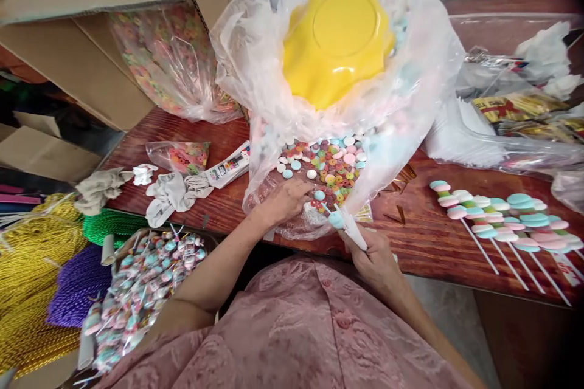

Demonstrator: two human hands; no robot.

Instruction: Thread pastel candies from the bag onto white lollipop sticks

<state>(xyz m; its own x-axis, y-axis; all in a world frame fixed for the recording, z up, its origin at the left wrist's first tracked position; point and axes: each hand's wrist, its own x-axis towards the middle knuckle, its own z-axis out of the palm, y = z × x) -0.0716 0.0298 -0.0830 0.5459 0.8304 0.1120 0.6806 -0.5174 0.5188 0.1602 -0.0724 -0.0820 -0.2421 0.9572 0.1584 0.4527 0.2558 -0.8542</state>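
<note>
The person is apparently skewering candies.
The right hand (pixel 376 255) is gripping white sticks (pixel 354 232), a blue candy (pixel 336 219) at one tip; the half-curled left hand (pixel 285 199), hold unclear, is resting among loose candies (pixel 341 169) on the bench (pixel 429 249); threading is probably calling for another piece.

Single head view: looks from above and behind right hand's grip, right hand (pixel 376 255) near, facing forward-down; table (pixel 417 249) beyond.

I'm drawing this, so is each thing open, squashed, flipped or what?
Yellow bowl, upside down
Cardboard box, open
Big plastic bag, open
Loose candies, mixed
Gray cloths, crumpled
Candy sticks, lying side by side
Wrapped sweets, heaped
Left hand, at loose candies
Right hand, gripping white sticks
</note>
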